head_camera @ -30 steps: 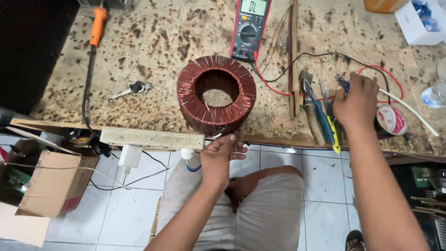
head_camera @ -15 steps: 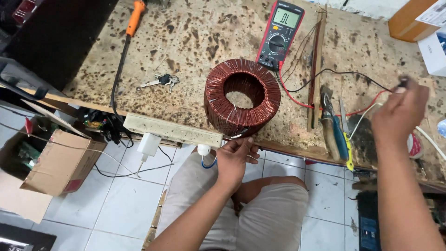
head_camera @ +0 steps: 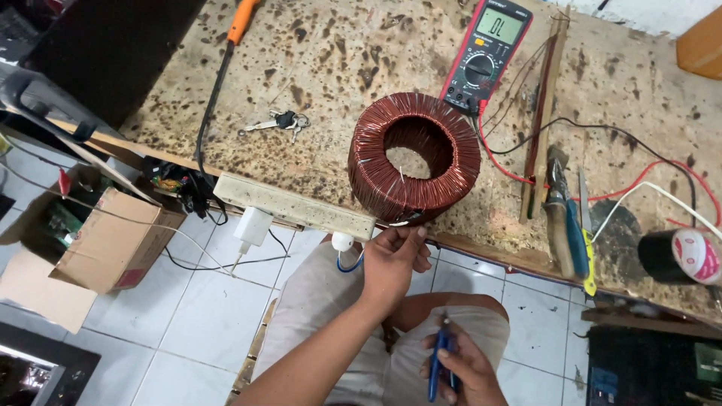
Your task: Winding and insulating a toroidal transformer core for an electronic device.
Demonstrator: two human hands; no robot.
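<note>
A large ring-shaped coil of copper wire [head_camera: 414, 156] lies on the stained workbench [head_camera: 353, 45] near its front edge. My left hand [head_camera: 392, 259] is just below that edge, pinching a thin wire end that comes off the coil's underside. Over my lap, my right hand [head_camera: 459, 368] grips a small blue-handled tool [head_camera: 441, 363]. A red and black multimeter [head_camera: 486, 53] lies behind the coil, its red and black leads trailing to the right.
Pliers and cutters [head_camera: 569, 218] lie right of the coil beside a wooden strip [head_camera: 543, 113]. A tape roll [head_camera: 681, 256] sits far right. Keys [head_camera: 278, 122] and an orange-handled tool [head_camera: 242, 19] lie left. A power strip [head_camera: 293, 204] hangs on the bench edge; a cardboard box [head_camera: 90, 248] stands on the tiled floor.
My right hand left the tools on the bench and came down to my lap holding the blue-handled tool. My left hand stayed at the coil's wire end. The view shifted left.
</note>
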